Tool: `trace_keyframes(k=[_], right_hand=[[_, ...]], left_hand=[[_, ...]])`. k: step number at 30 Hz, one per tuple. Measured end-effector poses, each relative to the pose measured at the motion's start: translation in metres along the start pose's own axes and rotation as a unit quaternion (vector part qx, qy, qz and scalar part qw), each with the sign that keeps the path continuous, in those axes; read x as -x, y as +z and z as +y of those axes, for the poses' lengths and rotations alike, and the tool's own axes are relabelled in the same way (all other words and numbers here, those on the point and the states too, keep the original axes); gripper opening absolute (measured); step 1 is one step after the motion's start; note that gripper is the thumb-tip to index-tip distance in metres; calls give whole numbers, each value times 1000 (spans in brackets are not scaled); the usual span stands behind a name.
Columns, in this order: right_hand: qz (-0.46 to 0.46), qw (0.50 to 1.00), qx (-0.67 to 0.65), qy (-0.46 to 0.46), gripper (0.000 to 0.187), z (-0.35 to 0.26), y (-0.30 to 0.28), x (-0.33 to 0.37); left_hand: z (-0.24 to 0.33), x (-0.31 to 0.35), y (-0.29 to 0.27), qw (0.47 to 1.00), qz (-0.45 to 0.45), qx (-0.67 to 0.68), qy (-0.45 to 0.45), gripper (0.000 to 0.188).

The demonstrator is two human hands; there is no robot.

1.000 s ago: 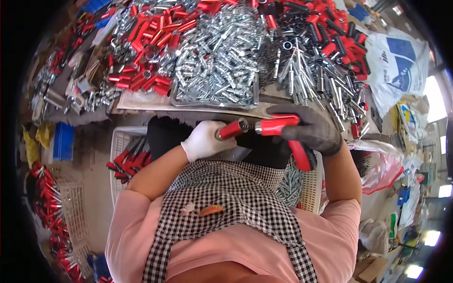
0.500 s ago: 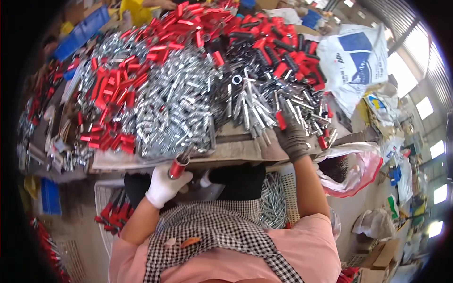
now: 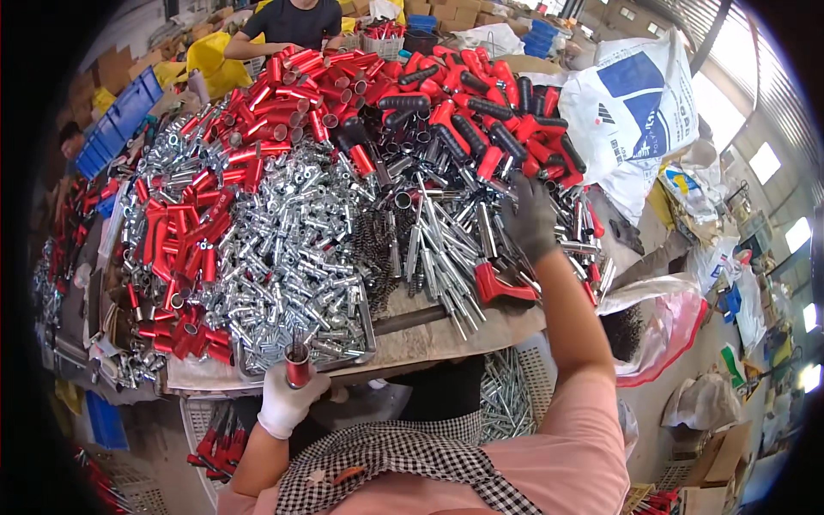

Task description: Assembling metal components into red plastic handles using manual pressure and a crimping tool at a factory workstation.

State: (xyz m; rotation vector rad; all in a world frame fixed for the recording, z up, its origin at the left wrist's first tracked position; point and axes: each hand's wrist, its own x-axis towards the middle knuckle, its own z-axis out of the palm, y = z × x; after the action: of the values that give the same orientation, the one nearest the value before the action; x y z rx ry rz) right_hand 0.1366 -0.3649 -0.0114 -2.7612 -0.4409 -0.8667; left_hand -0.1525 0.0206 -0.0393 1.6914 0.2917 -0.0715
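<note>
My left hand (image 3: 290, 403), in a white glove, is closed around a short red metal tube (image 3: 298, 367) held upright at the table's front edge. Thin metal pieces stick out of the tube's top. My right hand (image 3: 530, 219), in a dark grey glove, reaches over the right-hand pile with fingers stretched forward and nothing seen in them. Just beyond its fingertips are red parts with black ribbed grips (image 3: 506, 139). Nearer to me lies a red handle (image 3: 502, 283), beside a bundle of silver rods (image 3: 442, 257).
Small silver fittings (image 3: 292, 257) fill a metal tray at centre left. Red tubes (image 3: 292, 94) are heaped behind it. A white sack (image 3: 635, 112) stands at the back right, and an open bag (image 3: 657, 326) hangs by the right edge. A person (image 3: 296, 26) sits across the table.
The view has tilted up, showing more of the far side. My right hand has moved forward, away from the red handle, to the black grips. My left hand still holds the red tube.
</note>
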Motion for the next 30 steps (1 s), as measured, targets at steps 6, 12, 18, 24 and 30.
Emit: trace_keyframes(k=[6, 12, 18, 24, 30], right_hand=[[-109, 949, 295, -26, 36, 44, 57, -123], [-80, 975, 178, -104, 55, 45, 56, -138], [-44, 864, -501, 21, 46, 6, 43, -101], [-326, 502, -786, 155, 69, -136, -63, 26], [-508, 609, -598, 115, 69, -181, -124, 85]], left_hand=[[-6, -7, 0, 999, -7, -12, 40, 17], [8, -2, -6, 999, -34, 11, 17, 14], [6, 4, -8, 998, -48, -31, -3, 18], [-8, 18, -15, 947, 13, -267, 175, 23], [-4, 33, -40, 887, 40, -420, 187, 23]])
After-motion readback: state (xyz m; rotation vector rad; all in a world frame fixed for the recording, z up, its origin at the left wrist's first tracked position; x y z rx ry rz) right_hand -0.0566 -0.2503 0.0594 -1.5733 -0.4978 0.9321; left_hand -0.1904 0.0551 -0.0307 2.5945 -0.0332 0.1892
